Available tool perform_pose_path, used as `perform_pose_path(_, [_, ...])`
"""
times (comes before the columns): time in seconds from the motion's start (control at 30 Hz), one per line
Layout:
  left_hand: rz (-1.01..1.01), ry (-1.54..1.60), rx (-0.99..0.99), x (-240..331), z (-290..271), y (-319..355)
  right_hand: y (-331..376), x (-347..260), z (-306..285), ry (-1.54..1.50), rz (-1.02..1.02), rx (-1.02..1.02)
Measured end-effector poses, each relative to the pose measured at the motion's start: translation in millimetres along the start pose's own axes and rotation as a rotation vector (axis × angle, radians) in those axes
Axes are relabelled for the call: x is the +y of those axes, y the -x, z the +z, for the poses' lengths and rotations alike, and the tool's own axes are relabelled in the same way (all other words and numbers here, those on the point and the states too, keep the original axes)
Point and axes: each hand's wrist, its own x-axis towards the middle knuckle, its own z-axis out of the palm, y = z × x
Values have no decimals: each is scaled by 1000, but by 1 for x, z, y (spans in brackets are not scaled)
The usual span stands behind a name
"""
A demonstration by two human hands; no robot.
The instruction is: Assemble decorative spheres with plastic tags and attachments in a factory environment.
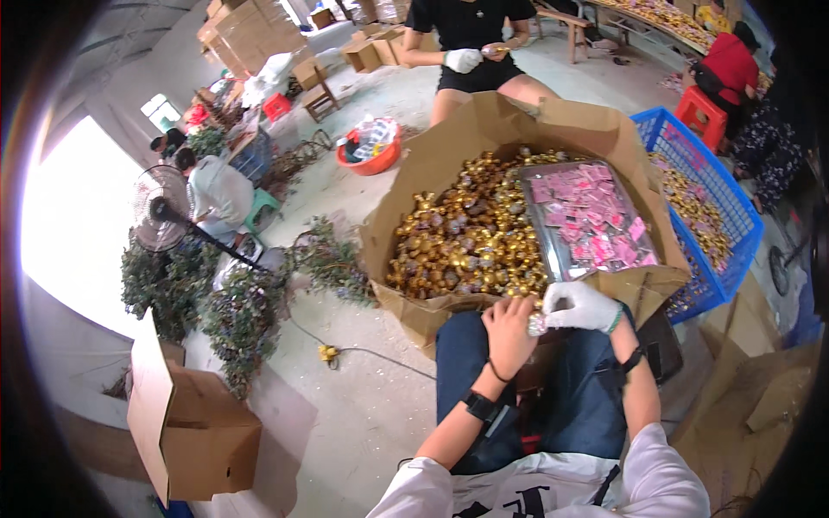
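Note:
Over my lap, my bare left hand (511, 332) is closed with its fingers curled round a small shiny silvery-pink piece (537, 325). My right hand (583, 307), in a white glove, pinches the same piece from the other side. Just beyond my knees stands a large open cardboard box (484, 116), heaped with small shiny gold foil-like pieces (471, 233). On the box's right side rests a metal tray (553, 259) holding many small pink printed slips (591, 216). Exactly what the held piece is cannot be made out.
A blue plastic crate (734, 250) with more gold pieces stands right of the box. Across from me sits a person (471, 34) wearing one white glove. An orange basin (371, 151), a fan (162, 209), leafy bundles (242, 319) and an open carton (207, 423) are to the left.

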Motion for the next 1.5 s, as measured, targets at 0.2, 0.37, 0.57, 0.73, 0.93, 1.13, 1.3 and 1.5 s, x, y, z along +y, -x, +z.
perform_pose_path(0.2, [-8, 95, -204, 1, 1, 7, -48, 74, -87, 451, 330, 401])
perform_pose_path(0.37, [61, 59, -283, 0, 10, 10, -52, 154, -94, 737, 1032, 22])
perform_pose_path(0.57, [33, 98, -268, 0, 11, 11, -49, 182, -113, 538, 815, -322])
perform_pose_path(0.73, [38, 114, -275, -2, 10, 13, -50, 175, -113, 512, 850, -401])
perform_pose_path(0.93, [57, 146, -249, -3, 13, 13, -50, 174, -111, 523, 874, -396])
perform_pose_path(1.13, [73, 146, -249, -3, 12, 14, -45, 172, -110, 565, 920, -348])
perform_pose_path(1.3, [96, 201, -218, -8, 10, 15, -42, 170, -109, 607, 1004, -280])
perform_pose_path(1.5, [74, 234, -237, -17, 8, 20, -39, 173, -109, 629, 1074, -218])
